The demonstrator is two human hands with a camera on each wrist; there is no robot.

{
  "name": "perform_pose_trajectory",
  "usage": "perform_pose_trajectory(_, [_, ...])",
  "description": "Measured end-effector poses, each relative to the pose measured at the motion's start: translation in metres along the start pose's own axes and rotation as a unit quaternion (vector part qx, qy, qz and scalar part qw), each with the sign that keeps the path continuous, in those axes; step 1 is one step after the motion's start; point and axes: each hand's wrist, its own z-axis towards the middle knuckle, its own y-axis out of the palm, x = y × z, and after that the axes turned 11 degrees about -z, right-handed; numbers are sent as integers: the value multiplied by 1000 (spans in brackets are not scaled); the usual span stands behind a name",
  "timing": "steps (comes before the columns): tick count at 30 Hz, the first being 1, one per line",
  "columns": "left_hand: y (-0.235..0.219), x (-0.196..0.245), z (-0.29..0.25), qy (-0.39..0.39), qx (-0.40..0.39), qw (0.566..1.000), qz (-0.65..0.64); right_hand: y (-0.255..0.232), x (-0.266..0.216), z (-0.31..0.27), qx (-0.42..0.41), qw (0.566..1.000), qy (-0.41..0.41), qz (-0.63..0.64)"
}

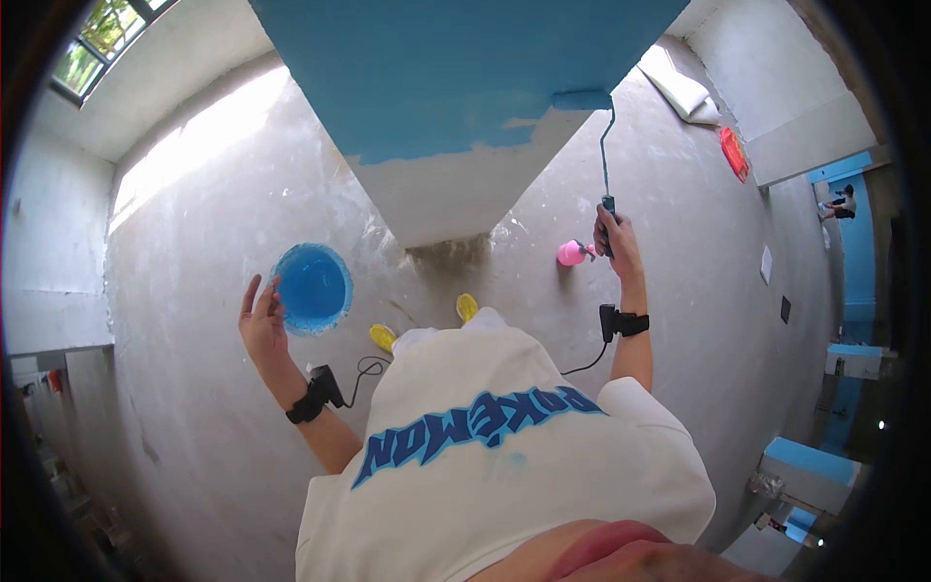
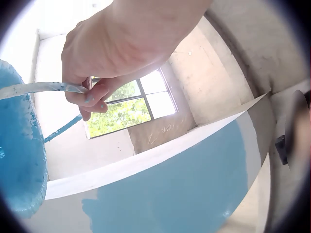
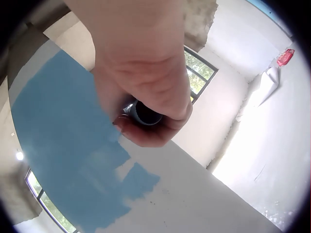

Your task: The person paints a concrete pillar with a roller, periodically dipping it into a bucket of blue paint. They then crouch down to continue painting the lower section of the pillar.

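Note:
My right hand (image 1: 617, 238) grips the dark handle of a paint roller (image 1: 608, 204), fingers wrapped around it. The blue roller sleeve (image 1: 582, 100) lies against a wall panel (image 1: 465, 68) at the lower edge of its blue paint. Below that edge the panel is bare grey-white. In the right wrist view the round end of the roller handle (image 3: 147, 114) shows inside the curled fingers. My left hand (image 1: 264, 325) holds the bail handle (image 2: 43, 88) of a paint bucket (image 1: 348, 276), fingers hooked around it. Blue paint coats the bucket's inside.
A pink spray bottle (image 1: 570, 254) stands on the grey floor near the right hand. Yellow shoes (image 1: 467, 307) show below the panel. A red bag (image 1: 734, 154) and white sheeting (image 1: 679, 87) lie at the right. Another person (image 1: 842, 203) is far off at the right.

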Motion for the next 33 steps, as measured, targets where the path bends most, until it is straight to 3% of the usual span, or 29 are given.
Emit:
perform_pose_trajectory(4, [-12,9,-22,63,39,997,-2,-7,30,20,-53,997,-37,42])
perform_pose_trajectory(8, [-23,18,-37,86,69,994,-26,2,33,29,-57,997,-18,40])
perform_pose_trajectory(13, [-36,34,-52,130,88,987,-30,29,59,65,-91,990,95,50])
perform_pose_trajectory(19, [-28,37,-61,133,110,984,-48,45,134,101,-88,987,131,10])
perform_pose_trajectory(23, [-16,37,-49,120,104,986,-58,53,136,99,-86,982,164,24])
perform_pose_trajectory(25, [-16,37,-52,109,95,988,-47,52,131,88,-63,989,132,20])
perform_pose_trajectory(29, [-10,33,-38,90,90,991,-39,50,100,65,-63,985,148,55])
perform_pose_trajectory(33, [-20,29,-33,75,60,994,-56,37,56,39,-28,993,90,73])
